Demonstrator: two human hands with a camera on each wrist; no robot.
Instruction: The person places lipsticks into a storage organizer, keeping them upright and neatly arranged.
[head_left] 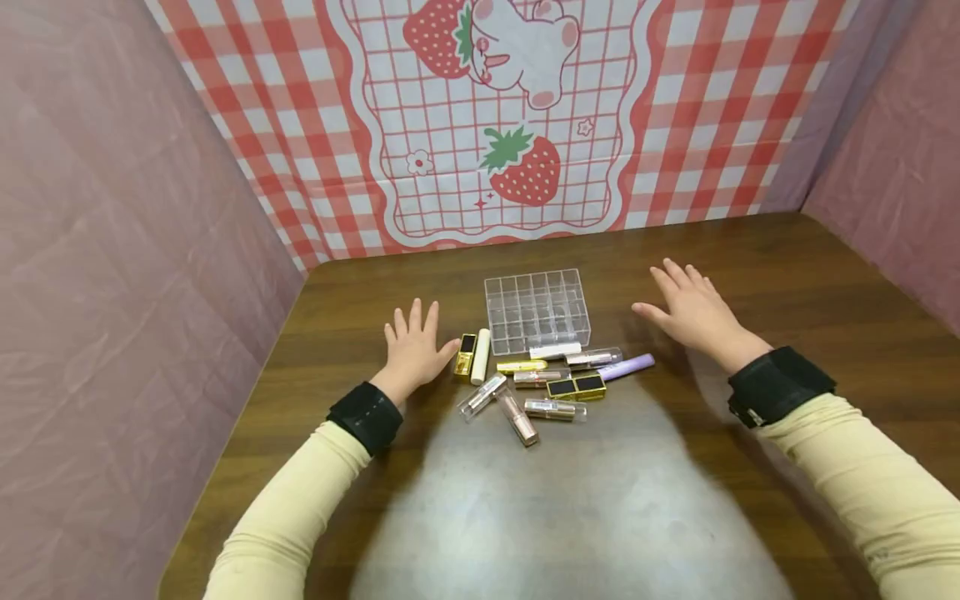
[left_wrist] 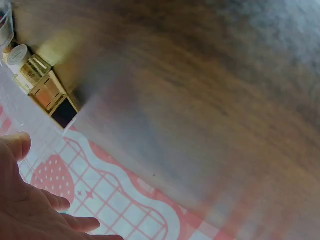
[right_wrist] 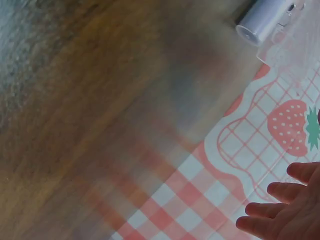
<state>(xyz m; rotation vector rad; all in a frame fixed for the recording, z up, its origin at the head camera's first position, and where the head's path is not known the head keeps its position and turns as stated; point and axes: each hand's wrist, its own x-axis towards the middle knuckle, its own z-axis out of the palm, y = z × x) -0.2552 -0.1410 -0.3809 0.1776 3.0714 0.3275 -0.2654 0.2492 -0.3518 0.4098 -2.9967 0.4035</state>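
Left hand (head_left: 415, 357) and right hand (head_left: 697, 312), both loosely spread, flank cosmetics (head_left: 538, 379) and a clear box (head_left: 537, 310) near the worktop's (head_left: 555, 500) far edge.

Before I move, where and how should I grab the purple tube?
Probably best: pinch the purple tube across its right half with your right hand, coming from the right. It lies on its side, that end sticking out freely, while its left end sits close to the gold-and-black case.

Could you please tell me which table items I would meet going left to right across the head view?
Leftmost black-and-gold case → leftmost white tube → clear divided organizer → purple tube.
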